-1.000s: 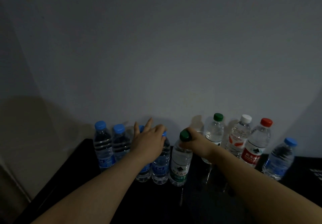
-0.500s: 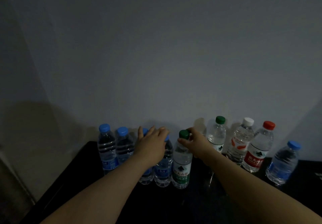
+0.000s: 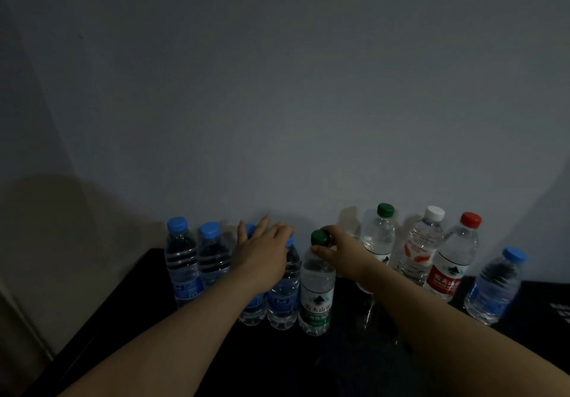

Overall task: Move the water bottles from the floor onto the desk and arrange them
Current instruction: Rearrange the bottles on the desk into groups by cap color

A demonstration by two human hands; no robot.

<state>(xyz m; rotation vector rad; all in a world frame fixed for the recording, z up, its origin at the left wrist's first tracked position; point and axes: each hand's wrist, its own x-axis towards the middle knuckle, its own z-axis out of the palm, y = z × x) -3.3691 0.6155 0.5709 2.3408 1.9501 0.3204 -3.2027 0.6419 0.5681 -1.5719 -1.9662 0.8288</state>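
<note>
Directly ahead, the green-capped bottle (image 3: 316, 288) stands upright on the desk (image 3: 339, 365), its long axis vertical, touching the blue-capped bottles (image 3: 282, 299) on its left. The right hand (image 3: 339, 250), the nearer one, pinches its cap from the right. The left hand (image 3: 262, 251), arm outstretched, rests loose-fingered on the blue caps.

Glossy black on the desk (image 3: 354, 362), dull grey-blue on the wall (image 3: 277, 88). Dark green cap and white-over-green label on the centre bottle (image 3: 317, 285). Left of it, blue caps and blue labels on four clear blue-capped bottles (image 3: 182, 261). Right of it, in turn: green-capped bottle (image 3: 380, 236) with pale label; white-capped bottle (image 3: 420, 248) with orange-red fish pattern; red-capped bottle (image 3: 450, 261) with red label; far blue-capped bottle (image 3: 495, 288), blue label.
</note>
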